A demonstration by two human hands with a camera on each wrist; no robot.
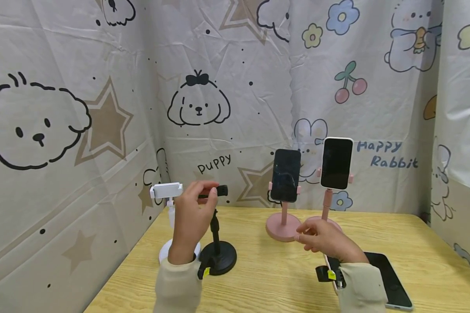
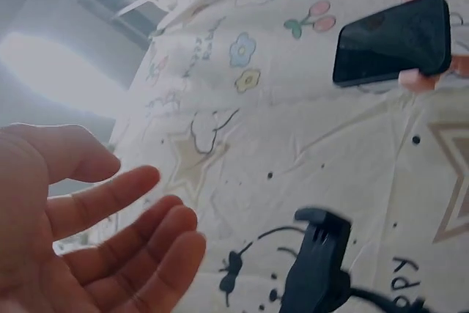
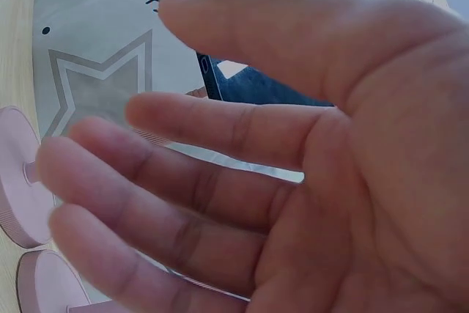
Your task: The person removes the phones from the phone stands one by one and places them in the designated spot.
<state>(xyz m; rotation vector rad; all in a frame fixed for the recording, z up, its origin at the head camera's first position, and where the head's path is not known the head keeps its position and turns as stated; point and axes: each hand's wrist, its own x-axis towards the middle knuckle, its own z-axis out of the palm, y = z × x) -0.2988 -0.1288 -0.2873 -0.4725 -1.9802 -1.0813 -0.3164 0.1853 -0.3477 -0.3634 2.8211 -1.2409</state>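
My left hand (image 1: 189, 219) is raised beside a black phone stand (image 1: 219, 261). In the left wrist view its fingers (image 2: 132, 254) are loosely bent with nothing in them, and a gap separates them from the stand's black clamp (image 2: 319, 262). That clamp holds no phone. My right hand (image 1: 329, 239) hovers in front of two pink phone stands (image 1: 283, 228), fingers relaxed and holding nothing. A dark phone (image 1: 286, 176) sits upright in the left pink stand, and a white-edged phone (image 1: 337, 163) in the right one. The right stand's base is partly hidden by my hand.
A white phone stand (image 1: 166, 190) with no phone in its clamp stands behind my left hand. Beneath my right forearm a black-screened phone (image 1: 389, 280) lies on the wooden table (image 1: 274, 278), partly covered. Printed cloth (image 1: 196, 43) hangs around the table's back and sides.
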